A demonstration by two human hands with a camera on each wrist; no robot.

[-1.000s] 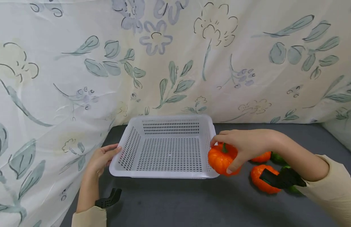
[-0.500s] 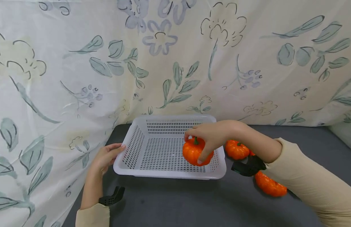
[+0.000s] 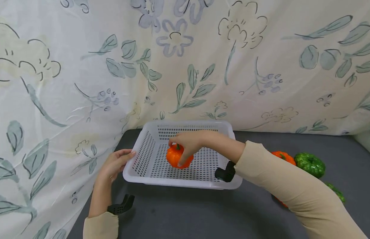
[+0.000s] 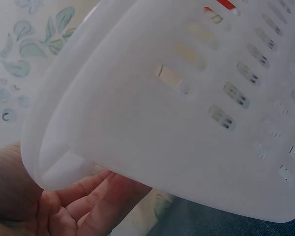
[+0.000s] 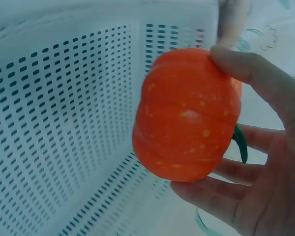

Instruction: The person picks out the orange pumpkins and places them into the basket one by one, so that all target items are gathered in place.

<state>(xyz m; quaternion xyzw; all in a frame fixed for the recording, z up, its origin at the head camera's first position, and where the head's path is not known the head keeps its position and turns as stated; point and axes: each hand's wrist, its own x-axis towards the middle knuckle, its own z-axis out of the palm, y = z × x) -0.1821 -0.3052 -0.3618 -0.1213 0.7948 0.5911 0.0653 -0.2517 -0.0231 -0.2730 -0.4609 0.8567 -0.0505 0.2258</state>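
Note:
A small orange pumpkin (image 3: pixel 175 157) with a green stem is within the white perforated plastic basket (image 3: pixel 179 185), left of its middle. My right hand (image 3: pixel 191 143) grips this pumpkin from above, thumb on the near side. In the right wrist view the pumpkin (image 5: pixel 187 118) sits between thumb and fingers, its stem toward the palm. At the basket's left side, my left hand (image 3: pixel 114 164) holds the rim, thumb on top. The left wrist view shows fingers (image 4: pixel 101 201) reaching under the basket's edge.
To the right, on the dark table (image 3: pixel 185 215), lie an orange pumpkin (image 3: pixel 285 156), a green pumpkin (image 3: pixel 310 165) and another green one (image 3: pixel 335 192), partly covered by the right sleeve (image 3: pixel 280 176). A floral cloth (image 3: pixel 185 76) hangs behind the basket.
My right hand has carried the orange pumpkin leftward, from beside the basket's right rim to inside it. My left hand keeps holding the rim. The head view has shifted slightly.

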